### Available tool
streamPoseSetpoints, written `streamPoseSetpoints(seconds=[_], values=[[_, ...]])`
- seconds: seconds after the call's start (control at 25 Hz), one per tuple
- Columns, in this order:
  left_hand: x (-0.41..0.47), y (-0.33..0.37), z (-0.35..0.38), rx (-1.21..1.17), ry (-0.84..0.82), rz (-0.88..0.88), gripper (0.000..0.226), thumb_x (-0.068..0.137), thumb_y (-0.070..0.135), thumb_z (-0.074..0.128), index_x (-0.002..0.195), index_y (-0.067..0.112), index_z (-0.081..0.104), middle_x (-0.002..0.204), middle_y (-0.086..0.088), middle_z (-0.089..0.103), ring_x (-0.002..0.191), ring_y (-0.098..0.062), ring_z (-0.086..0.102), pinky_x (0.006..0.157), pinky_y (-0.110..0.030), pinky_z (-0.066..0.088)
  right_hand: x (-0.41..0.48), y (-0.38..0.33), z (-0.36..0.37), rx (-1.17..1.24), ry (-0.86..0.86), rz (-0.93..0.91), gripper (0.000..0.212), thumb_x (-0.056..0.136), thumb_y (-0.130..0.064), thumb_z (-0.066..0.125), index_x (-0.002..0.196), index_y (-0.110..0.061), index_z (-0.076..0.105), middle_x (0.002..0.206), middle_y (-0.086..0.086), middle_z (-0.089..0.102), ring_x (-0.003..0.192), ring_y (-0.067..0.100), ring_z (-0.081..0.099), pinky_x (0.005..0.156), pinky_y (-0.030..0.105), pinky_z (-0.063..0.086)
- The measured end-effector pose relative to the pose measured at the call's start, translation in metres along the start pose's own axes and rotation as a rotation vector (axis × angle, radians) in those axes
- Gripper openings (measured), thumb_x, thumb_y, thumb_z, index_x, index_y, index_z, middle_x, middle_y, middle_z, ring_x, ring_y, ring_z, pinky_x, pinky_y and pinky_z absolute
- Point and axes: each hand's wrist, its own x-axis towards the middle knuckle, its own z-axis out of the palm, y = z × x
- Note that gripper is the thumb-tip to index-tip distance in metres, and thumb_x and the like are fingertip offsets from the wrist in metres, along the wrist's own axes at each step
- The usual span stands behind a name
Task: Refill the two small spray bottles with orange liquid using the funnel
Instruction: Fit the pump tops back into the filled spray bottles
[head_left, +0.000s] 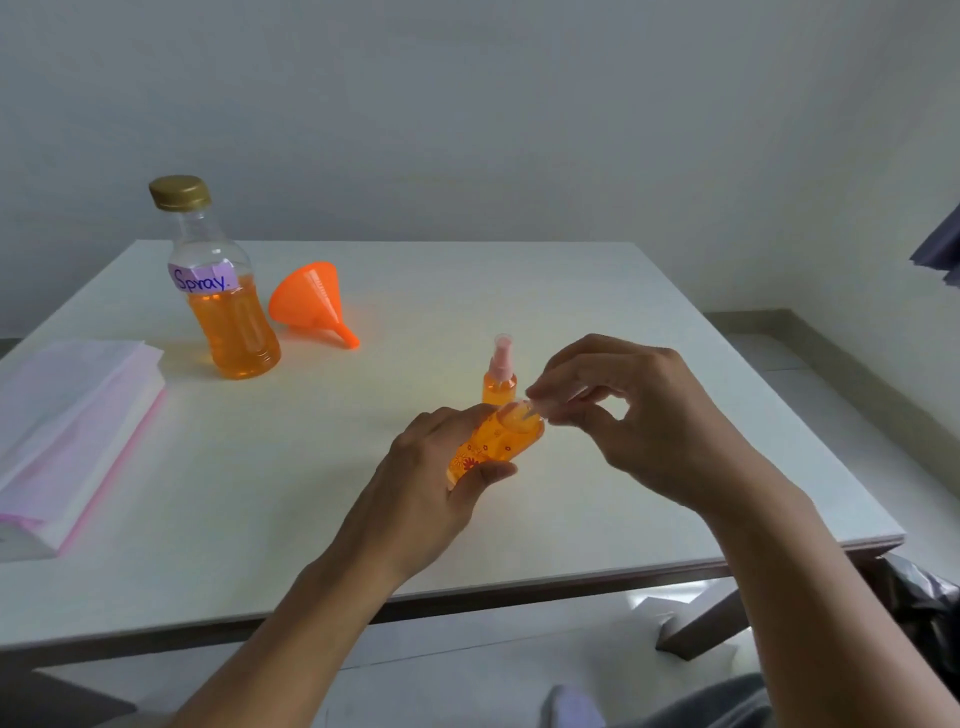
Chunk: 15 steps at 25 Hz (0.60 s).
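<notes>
**Flowered spray bottle held at mid-worktop, fingers at its neck**

The left hand (431, 483) is gripping a small flower-printed spray bottle (491, 441) of orange liquid, tilted, just above the white worktop (623, 332). The right hand (623, 415) is pinching a clear piece — cap or pump, cannot tell which — at the bottle's mouth. A second small spray bottle (500, 371) with pink pump is standing upright just behind. Far left, the capped supply bottle labelled "Spray" (223, 291) is standing — about half full — with the orange funnel (311, 301) lying on its side beside it. Folded paper towels (72, 431) are lying at the left edge.
</notes>
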Motion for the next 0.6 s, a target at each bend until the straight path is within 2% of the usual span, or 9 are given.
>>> streamPoseSetpoints(seconds=[0.12, 0.2, 0.28, 0.36, 0.4, 0.48, 0.52, 0.6], values=[[-0.003, 0.002, 0.002, 0.047, 0.012, 0.044, 0.051, 0.086, 0.051, 0.061, 0.134, 0.043, 0.046, 0.115, 0.015, 0.058, 0.100, -0.004, 0.053, 0.075, -0.009, 0.041, -0.002, -0.001, 0.001, -0.002, -0.009, 0.164, 0.011, 0.089, -0.028, 0.076, 0.098, -0.023, 0.079, 0.084, -0.012, 0.075, 0.073, 0.009, 0.072, 0.068, 0.034, 0.062], [-0.004, 0.003, 0.004, 0.073, 0.005, 0.054, 0.053, 0.086, 0.052, 0.059, 0.136, 0.040, 0.045, 0.117, 0.014, 0.054, 0.100, -0.002, 0.049, 0.076, -0.008, 0.041, -0.002, -0.001, 0.001, -0.047, -0.041, 0.301, 0.030, 0.087, -0.051, 0.068, 0.086, -0.022, 0.078, 0.071, -0.008, 0.073, 0.063, 0.015, 0.071, 0.064, 0.044, 0.061], [-0.004, 0.006, 0.009, 0.065, -0.005, 0.050, 0.055, 0.085, 0.053, 0.056, 0.137, 0.037, 0.045, 0.121, 0.014, 0.052, 0.102, -0.002, 0.049, 0.079, -0.011, 0.044, -0.006, 0.000, -0.005, -0.055, -0.117, 0.388, 0.047, 0.079, -0.067, 0.064, 0.095, -0.024, 0.076, 0.080, -0.009, 0.074, 0.068, 0.014, 0.071, 0.065, 0.038, 0.063], [-0.004, 0.009, 0.014, 0.055, -0.004, 0.058, 0.054, 0.086, 0.052, 0.056, 0.137, 0.038, 0.045, 0.122, 0.014, 0.052, 0.103, -0.002, 0.050, 0.081, -0.016, 0.048, -0.010, 0.002, -0.015, -0.011, -0.184, 0.357, 0.052, 0.075, -0.064, 0.068, 0.118, -0.034, 0.068, 0.098, -0.016, 0.071, 0.080, 0.008, 0.071, 0.072, 0.029, 0.063], [-0.003, 0.010, 0.016, 0.053, -0.002, 0.066, 0.052, 0.087, 0.051, 0.057, 0.136, 0.039, 0.045, 0.122, 0.015, 0.052, 0.102, -0.001, 0.050, 0.082, -0.018, 0.050, -0.013, 0.004, -0.018, 0.017, -0.187, 0.332, 0.046, 0.078, -0.055, 0.073, 0.119, -0.035, 0.067, 0.099, -0.017, 0.071, 0.082, 0.008, 0.071, 0.074, 0.031, 0.064], [-0.002, 0.011, 0.019, 0.055, -0.008, 0.070, 0.051, 0.087, 0.050, 0.058, 0.135, 0.041, 0.043, 0.124, 0.015, 0.052, 0.102, -0.001, 0.051, 0.082, -0.020, 0.051, -0.015, 0.005, -0.018, 0.037, -0.139, 0.340, 0.023, 0.086, -0.042, 0.074, 0.105, -0.028, 0.073, 0.086, -0.012, 0.073, 0.075, 0.010, 0.071, 0.071, 0.035, 0.063], [-0.002, 0.012, 0.021, 0.057, -0.017, 0.067, 0.051, 0.088, 0.051, 0.058, 0.135, 0.041, 0.042, 0.128, 0.014, 0.052, 0.103, -0.002, 0.052, 0.084, -0.021, 0.051, -0.014, 0.006, -0.015, 0.022, -0.120, 0.382, 0.025, 0.087, -0.046, 0.071, 0.096, -0.023, 0.076, 0.077, -0.008, 0.073, 0.069, 0.013, 0.071, 0.067, 0.036, 0.063], [-0.003, 0.014, 0.024, 0.055, -0.032, 0.066, 0.052, 0.088, 0.052, 0.056, 0.137, 0.041, 0.040, 0.132, 0.012, 0.054, 0.105, -0.005, 0.056, 0.086, -0.026, 0.054, -0.014, 0.007, -0.013, -0.012, -0.117, 0.451, 0.056, 0.077, -0.069, 0.061, 0.086, -0.015, 0.076, 0.069, -0.001, 0.072, 0.060, 0.018, 0.069, 0.059, 0.035, 0.062]])
